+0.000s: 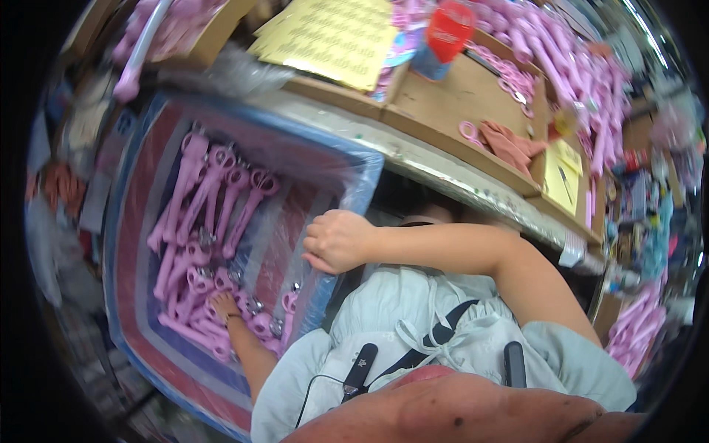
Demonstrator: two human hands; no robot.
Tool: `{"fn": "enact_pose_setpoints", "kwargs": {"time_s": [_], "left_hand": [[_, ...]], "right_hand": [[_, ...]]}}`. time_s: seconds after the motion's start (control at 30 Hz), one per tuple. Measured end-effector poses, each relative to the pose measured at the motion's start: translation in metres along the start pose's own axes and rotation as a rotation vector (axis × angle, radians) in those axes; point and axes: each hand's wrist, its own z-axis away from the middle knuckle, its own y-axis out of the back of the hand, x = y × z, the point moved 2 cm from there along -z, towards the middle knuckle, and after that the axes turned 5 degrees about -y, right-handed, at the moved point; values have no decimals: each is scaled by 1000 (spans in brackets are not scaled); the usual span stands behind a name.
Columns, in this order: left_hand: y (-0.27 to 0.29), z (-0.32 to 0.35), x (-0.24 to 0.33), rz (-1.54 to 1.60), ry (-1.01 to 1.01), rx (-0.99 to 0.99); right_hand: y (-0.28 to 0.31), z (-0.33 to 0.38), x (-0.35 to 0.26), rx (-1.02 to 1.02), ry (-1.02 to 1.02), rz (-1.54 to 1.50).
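Observation:
A large tub with a blue rim [362, 159], lined with clear plastic over red, white and blue stripes, stands at my left. Inside lie many pink bone-shaped sticks [214, 188] with ring-shaped ends and small shiny metal parts. My left hand [223, 306] reaches down among the sticks at the tub's near end, touching them. Its fingers are small and partly lost against the pink, so their grip is unclear. My right hand [336, 240] is closed over the tub's right rim, its forearm crossing in front of my body.
Along the far side runs a workbench edge [413, 166]. It carries a cardboard tray [428, 103], yellow printed sheets [332, 37], a red-and-blue container [447, 37], a brownish-pink cloth [509, 144] and a yellow pad [563, 177]. More pink sticks [532, 40] are heaped behind.

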Motion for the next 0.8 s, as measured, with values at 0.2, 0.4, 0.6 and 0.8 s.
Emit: {"fn": "enact_pose_setpoints", "kwargs": {"time_s": [0.2, 0.4, 0.6, 0.8], "left_hand": [[44, 52, -47, 297, 226, 298], [153, 169, -87, 288, 595, 540], [340, 272, -76, 325, 506, 1405], [434, 295, -59, 716, 81, 1849]], "right_hand": [[-7, 1, -2, 23, 36, 0], [-6, 4, 6, -85, 34, -51], [14, -4, 11, -79, -4, -349], [106, -11, 36, 288, 169, -283]]}}
